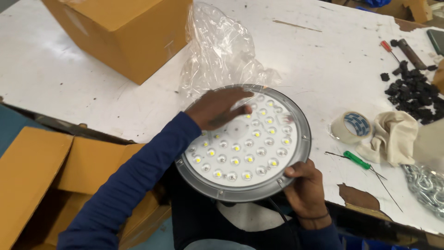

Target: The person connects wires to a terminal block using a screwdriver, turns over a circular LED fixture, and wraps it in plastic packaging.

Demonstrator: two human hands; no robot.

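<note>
A round lamp (pixel 259 148) with a grey metal rim and a white face full of several small LED lenses is held tilted at the near edge of the white table (pixel 323 69). My left hand (pixel 217 107) lies flat on the lamp's upper left face, blurred from motion. My right hand (pixel 303 187) grips the lamp's lower right rim. A black cable hangs below the lamp.
A crumpled clear plastic bag (pixel 222 51) lies behind the lamp. A brown cardboard box (pixel 125 32) stands far left; an opened carton (pixel 46 171) sits below the table. To the right are a tape roll (pixel 350 126), a cloth (pixel 393 136), green (pixel 357 160) and red screwdrivers, black parts (pixel 414 92), a chain (pixel 425 185).
</note>
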